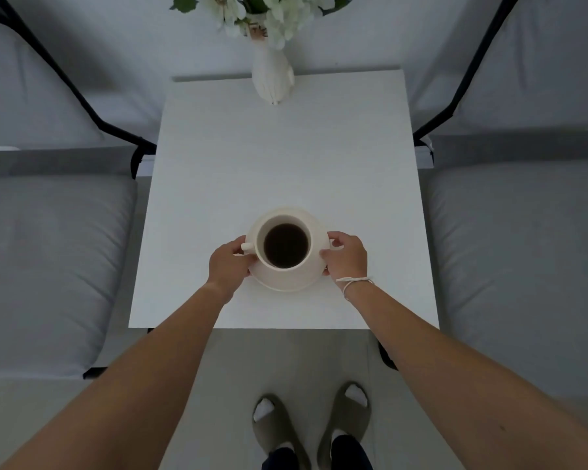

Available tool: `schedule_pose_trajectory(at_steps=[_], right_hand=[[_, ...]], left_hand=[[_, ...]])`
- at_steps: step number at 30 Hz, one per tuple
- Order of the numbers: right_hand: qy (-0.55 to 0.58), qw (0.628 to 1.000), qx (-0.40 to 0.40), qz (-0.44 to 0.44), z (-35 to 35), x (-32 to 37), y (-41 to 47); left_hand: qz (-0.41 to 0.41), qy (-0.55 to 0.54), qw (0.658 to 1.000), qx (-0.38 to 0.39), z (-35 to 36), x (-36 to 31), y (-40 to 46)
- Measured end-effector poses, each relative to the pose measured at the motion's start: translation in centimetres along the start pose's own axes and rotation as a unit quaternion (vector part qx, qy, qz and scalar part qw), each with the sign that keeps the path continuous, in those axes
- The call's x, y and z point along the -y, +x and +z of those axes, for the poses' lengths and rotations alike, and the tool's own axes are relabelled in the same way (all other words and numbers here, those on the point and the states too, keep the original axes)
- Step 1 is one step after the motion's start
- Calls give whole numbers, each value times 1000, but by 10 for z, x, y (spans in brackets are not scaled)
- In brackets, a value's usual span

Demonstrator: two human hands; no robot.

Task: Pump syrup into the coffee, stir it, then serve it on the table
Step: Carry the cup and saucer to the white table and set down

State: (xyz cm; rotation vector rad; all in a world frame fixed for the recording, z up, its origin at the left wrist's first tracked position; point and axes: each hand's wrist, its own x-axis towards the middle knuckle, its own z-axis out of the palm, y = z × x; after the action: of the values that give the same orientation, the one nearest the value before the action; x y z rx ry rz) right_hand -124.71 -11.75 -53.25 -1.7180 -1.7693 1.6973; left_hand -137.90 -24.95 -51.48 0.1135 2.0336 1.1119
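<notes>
A white table [286, 157] fills the middle of the frame, flanked by grey cushioned seats [48, 259] at the left and right edges. At its far end, top centre, stands a white vase [273, 76] of pale flowers. Toward the table's near edge, just below the frame's centre, sits a cream saucer [287, 283] carrying a cup [284, 240] of dark coffee [286, 245]; the cup's handle points to the left of the picture. No syrup pump or stirrer is in view.

The left hand [226, 264] has its fingers curled around the saucer's left rim, beside the handle. The right hand [347, 257] pinches the right rim, thumb on top and fingers tucked under. Whether the saucer already rests fully on the table or hovers just above it cannot be told from this angle.

This looks like the serving step, near the task's end. To do it well, the person should keep the saucer level, lower both sides together so the coffee does not slop, and slide the fingers out sideways without tilting the rim.
</notes>
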Motion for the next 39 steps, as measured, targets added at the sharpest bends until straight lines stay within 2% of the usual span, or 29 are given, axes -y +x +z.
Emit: schedule_pose_trajectory(at_steps=[23,39], right_hand=[[-85,995,-8,-55,9,-18,10],[-123,987,22,-103,-5,-30,4]], left_hand=[[43,101,994,-15,6,7,8],[93,238,966,-48,13,9,9]])
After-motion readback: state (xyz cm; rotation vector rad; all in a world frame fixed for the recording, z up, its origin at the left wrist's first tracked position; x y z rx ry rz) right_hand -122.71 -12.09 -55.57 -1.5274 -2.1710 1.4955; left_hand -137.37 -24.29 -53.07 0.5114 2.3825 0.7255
